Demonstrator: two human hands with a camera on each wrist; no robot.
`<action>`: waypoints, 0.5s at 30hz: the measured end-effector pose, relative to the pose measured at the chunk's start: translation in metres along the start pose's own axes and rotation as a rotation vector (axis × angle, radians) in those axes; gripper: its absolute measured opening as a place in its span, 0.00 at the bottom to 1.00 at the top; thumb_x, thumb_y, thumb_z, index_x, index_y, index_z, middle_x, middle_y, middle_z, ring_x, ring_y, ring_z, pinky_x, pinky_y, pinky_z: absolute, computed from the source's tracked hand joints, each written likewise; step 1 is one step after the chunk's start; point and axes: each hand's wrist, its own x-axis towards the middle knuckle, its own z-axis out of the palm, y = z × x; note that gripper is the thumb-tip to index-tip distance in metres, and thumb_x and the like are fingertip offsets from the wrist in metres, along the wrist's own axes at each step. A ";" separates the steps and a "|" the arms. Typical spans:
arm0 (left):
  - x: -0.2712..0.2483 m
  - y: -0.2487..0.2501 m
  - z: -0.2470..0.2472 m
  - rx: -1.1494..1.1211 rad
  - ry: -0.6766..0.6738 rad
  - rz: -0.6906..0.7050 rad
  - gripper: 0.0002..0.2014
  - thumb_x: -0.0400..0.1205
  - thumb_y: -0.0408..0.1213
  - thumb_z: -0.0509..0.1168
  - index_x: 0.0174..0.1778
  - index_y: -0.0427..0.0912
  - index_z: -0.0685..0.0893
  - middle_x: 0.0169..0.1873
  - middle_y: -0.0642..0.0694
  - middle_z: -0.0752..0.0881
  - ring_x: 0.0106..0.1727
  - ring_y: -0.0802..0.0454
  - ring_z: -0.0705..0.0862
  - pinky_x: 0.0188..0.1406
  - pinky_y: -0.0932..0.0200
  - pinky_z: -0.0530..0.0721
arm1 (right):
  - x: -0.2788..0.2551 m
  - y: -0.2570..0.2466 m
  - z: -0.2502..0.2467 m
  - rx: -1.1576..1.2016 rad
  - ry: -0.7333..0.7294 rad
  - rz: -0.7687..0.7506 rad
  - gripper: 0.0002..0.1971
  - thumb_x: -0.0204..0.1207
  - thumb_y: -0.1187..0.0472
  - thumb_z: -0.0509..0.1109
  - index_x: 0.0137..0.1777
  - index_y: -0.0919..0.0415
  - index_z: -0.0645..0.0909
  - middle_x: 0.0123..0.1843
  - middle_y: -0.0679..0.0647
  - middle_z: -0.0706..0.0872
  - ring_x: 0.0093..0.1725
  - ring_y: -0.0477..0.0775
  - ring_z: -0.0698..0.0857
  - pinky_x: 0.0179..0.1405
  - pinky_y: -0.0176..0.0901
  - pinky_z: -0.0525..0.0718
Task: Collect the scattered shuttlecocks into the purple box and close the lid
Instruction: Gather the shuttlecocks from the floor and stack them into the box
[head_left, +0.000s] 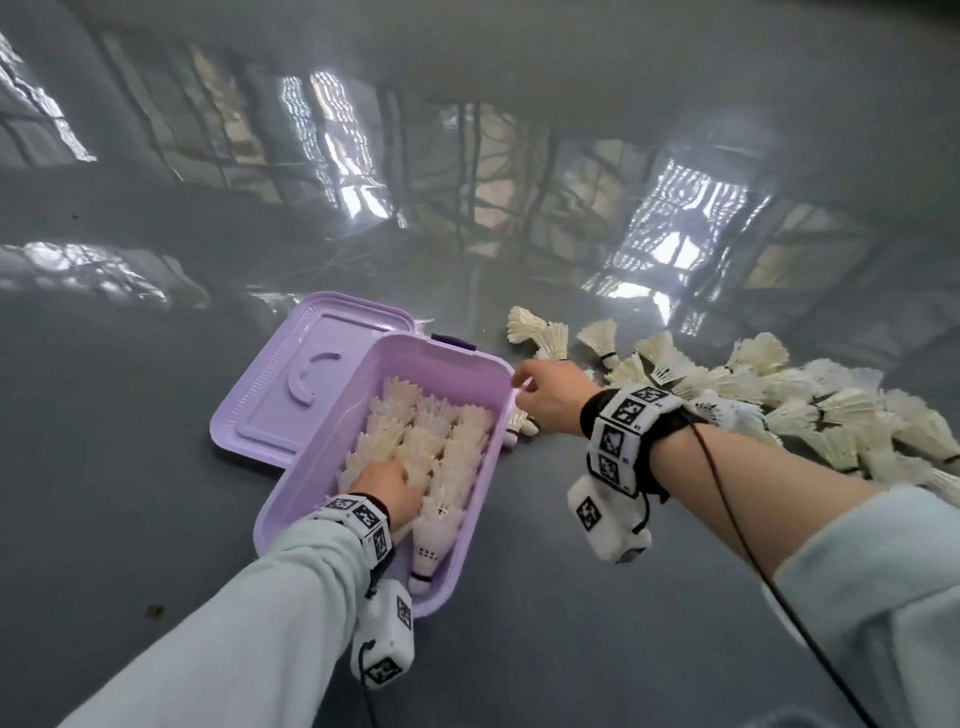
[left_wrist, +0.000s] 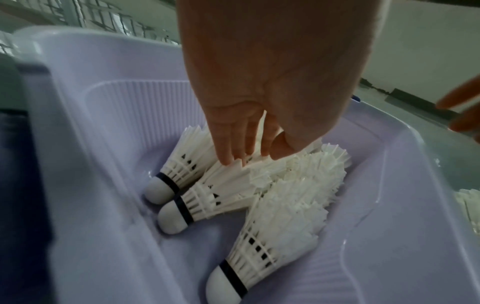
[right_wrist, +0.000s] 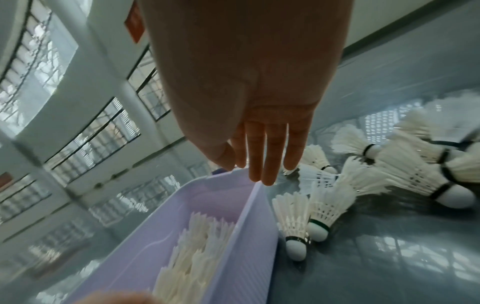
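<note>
The purple box sits open on the glossy grey floor, its lid lying flat to the left. Several white shuttlecocks lie packed inside. My left hand reaches into the box; its straight fingers press on the feathers of the shuttlecocks there. My right hand hovers at the box's far right corner with straight fingers just over the rim, holding nothing. A big pile of loose shuttlecocks lies right of the box.
Two shuttlecocks stand on the floor close against the box's right wall, one also seen as a shuttlecock under my right hand. A black cable hangs from my right wrist. The floor reflects windows.
</note>
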 end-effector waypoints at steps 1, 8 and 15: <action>-0.001 0.001 -0.002 -0.004 0.037 -0.012 0.15 0.83 0.33 0.58 0.64 0.37 0.81 0.63 0.38 0.83 0.64 0.41 0.81 0.63 0.54 0.75 | -0.002 0.009 -0.003 0.031 0.032 0.024 0.15 0.78 0.60 0.62 0.63 0.57 0.81 0.62 0.55 0.85 0.62 0.57 0.82 0.56 0.41 0.76; -0.004 0.010 -0.035 0.051 0.157 -0.006 0.12 0.82 0.36 0.60 0.58 0.43 0.85 0.59 0.44 0.86 0.61 0.44 0.82 0.60 0.57 0.77 | -0.011 0.073 -0.008 0.160 0.129 0.219 0.11 0.75 0.63 0.63 0.51 0.61 0.86 0.53 0.58 0.88 0.57 0.59 0.84 0.53 0.41 0.79; 0.000 0.069 -0.051 0.121 0.135 0.069 0.07 0.80 0.34 0.59 0.40 0.50 0.78 0.38 0.48 0.78 0.40 0.50 0.74 0.44 0.59 0.73 | -0.015 0.146 -0.029 0.177 0.195 0.315 0.16 0.73 0.65 0.63 0.60 0.59 0.80 0.60 0.60 0.85 0.61 0.62 0.82 0.61 0.47 0.79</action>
